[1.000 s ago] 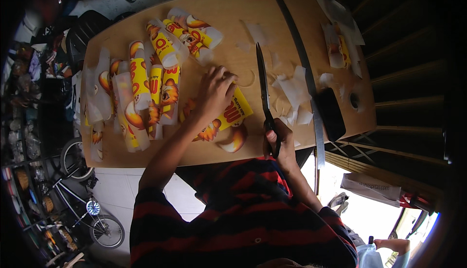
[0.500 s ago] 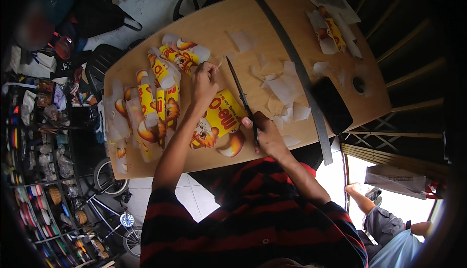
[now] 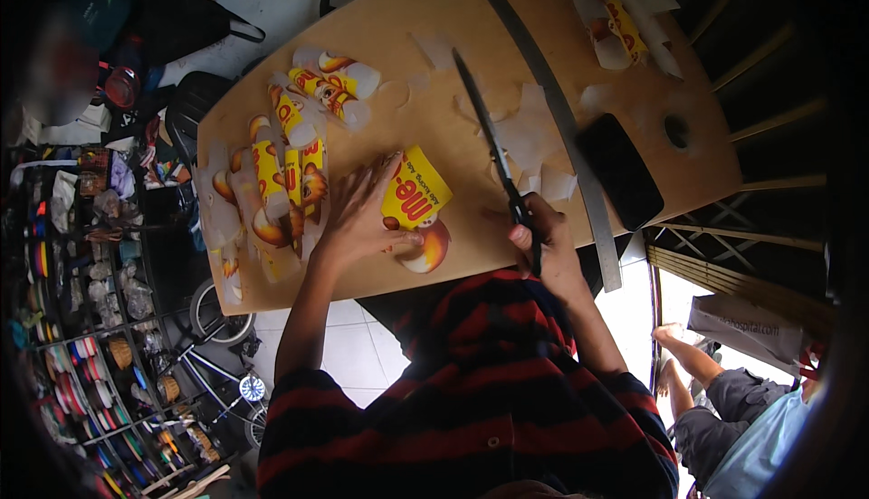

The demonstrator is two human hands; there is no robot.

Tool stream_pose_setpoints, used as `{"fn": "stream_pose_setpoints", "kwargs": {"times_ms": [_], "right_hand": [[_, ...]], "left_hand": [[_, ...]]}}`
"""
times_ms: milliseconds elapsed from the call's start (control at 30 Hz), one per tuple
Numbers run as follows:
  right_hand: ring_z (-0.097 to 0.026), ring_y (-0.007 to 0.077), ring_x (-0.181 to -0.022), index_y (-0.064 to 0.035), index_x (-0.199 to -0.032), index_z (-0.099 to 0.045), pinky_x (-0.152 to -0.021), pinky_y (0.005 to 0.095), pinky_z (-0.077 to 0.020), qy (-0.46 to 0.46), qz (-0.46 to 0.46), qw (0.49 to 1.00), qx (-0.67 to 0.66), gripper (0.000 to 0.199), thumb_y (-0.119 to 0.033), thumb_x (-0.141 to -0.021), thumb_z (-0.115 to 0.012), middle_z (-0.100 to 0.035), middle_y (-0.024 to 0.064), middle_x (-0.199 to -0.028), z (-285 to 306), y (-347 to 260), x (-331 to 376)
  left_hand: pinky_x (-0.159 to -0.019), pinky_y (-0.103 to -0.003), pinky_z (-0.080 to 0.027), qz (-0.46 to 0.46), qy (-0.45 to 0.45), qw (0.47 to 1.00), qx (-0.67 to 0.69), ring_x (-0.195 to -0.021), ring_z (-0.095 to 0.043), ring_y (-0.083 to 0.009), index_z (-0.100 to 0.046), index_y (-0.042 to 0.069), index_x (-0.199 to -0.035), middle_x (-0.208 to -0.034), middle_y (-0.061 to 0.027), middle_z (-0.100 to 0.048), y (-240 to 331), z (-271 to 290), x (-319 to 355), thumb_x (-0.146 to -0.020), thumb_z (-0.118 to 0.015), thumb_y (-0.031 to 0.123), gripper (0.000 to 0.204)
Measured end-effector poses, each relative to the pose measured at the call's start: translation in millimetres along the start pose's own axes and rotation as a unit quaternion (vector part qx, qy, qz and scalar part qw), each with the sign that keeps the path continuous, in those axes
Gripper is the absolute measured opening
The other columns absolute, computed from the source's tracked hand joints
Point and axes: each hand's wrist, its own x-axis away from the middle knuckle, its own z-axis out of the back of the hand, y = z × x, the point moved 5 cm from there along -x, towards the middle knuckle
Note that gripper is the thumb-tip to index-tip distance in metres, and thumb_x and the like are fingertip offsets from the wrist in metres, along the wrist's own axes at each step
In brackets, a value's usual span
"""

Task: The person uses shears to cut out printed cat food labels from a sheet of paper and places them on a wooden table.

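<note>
My left hand lies spread over the left part of a yellow printed sticker cutout with red lettering and an orange-and-white cartoon tail. Its thumb rests near the tail, and the fingers hide the rest of the print. In my right hand is a long pair of black-handled scissors, lifted to the right of the cutout with the blades pointing away from me. Several similar curled cutouts are heaped at the left of the table, and more lie farther back.
Pale paper scraps litter the wooden table. A long metal ruler crosses it, beside a black phone-like slab. Another rolled cutout lies far right. A bicycle and loaded shelves stand left; a seated person is at lower right.
My left hand has dropped a thin scrap strip behind the cutout, come nearer and flattened onto the cutout. My right hand has shifted right with the scissors.
</note>
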Motion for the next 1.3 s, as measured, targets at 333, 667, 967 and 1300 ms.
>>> {"fn": "stream_pose_setpoints", "kwargs": {"times_ms": [333,667,967,1300], "right_hand": [[-0.048,0.0077,-0.04,0.0007,-0.086,-0.048,-0.04,0.0228,-0.0364,0.015,0.004,0.998,-0.065,0.059,-0.054,-0.082,-0.071,-0.072,0.0184,-0.087,10.7,-6.2,22.8],[-0.05,0.0076,-0.042,0.0003,-0.084,-0.052,-0.042,0.0224,-0.0382,-0.015,0.037,0.997,-0.069,0.06,-0.056,-0.079,-0.073,-0.073,0.0146,-0.089,22.9,-20.6,30.8],[-0.053,0.009,-0.043,-0.0001,-0.087,-0.054,-0.041,0.0227,-0.0397,0.076,0.017,0.996,-0.035,0.067,-0.063,-0.073,-0.074,-0.074,0.0104,-0.09,94.3,6.1,90.2],[-0.051,0.0098,-0.037,0.001,-0.085,-0.052,-0.037,0.0218,-0.0372,0.22,0.031,0.975,-0.003,0.076,-0.072,-0.071,-0.069,-0.067,0.0195,-0.075,142.4,5.9,123.4]], "left_hand": [[-0.084,-0.033,-0.052,0.213,0.057,0.886,0.407,-0.096,-0.065,-0.0205,-0.045,0.002,-0.136,-0.108,-0.0122,-0.067,-22.5,22.5,-1.5,-0.083,-0.074,0.014,0.061],[-0.075,-0.037,-0.05,0.115,0.007,0.592,0.798,-0.087,-0.062,-0.026,-0.044,0.002,-0.128,-0.116,-0.0205,-0.06,28.7,3.4,-54.8,-0.092,-0.051,0.035,0.05],[-0.074,-0.034,-0.053,0.154,-0.046,0.677,0.718,-0.084,-0.062,-0.0201,-0.051,0.005,-0.118,-0.098,-0.0093,-0.06,91.0,-20.9,-194.4,-0.092,-0.054,0.032,0.037],[-0.066,-0.035,-0.059,0.192,0.024,0.772,0.606,-0.08,-0.068,-0.0205,-0.058,-0.001,-0.111,-0.092,-0.0115,-0.066,126.8,-86.1,-362.9,-0.087,-0.067,0.023,0.035]]}}
